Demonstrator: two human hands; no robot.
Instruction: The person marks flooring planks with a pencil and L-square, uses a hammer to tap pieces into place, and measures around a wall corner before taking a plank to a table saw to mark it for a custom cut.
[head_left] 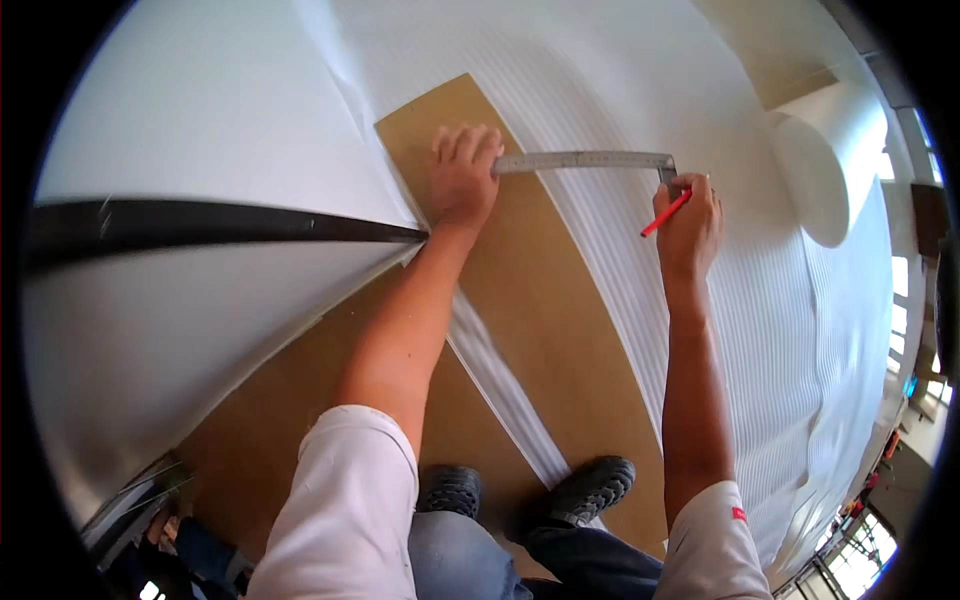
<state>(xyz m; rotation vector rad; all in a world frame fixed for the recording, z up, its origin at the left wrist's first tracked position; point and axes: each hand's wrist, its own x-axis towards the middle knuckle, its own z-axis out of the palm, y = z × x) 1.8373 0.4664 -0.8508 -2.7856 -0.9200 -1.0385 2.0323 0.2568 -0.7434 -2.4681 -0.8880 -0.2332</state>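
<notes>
One white sheet: ribbed, spread beneath the boards and out to your right.
Long board: brown, slanting across the sheet ahead of you, its near part by your shoes.
Second board: brown, left of the long one, a white strip showing between them.
Roll: white, at the upper right, well apart from the boards.
Black bar: reaching in from the left, ending just beside your left forearm.
Ruler: metal, L-shaped, crossing the long board's right edge and out above the sheet.
Left hand: on the long board's far part, fingers slightly spread, ruler end at its thumb side; blur hides whether you grip it.
Right hand: thumb and fingers pinching the ruler's short arm.
Red pencil: tucked in that same pinch, slanting down-left.
</notes>
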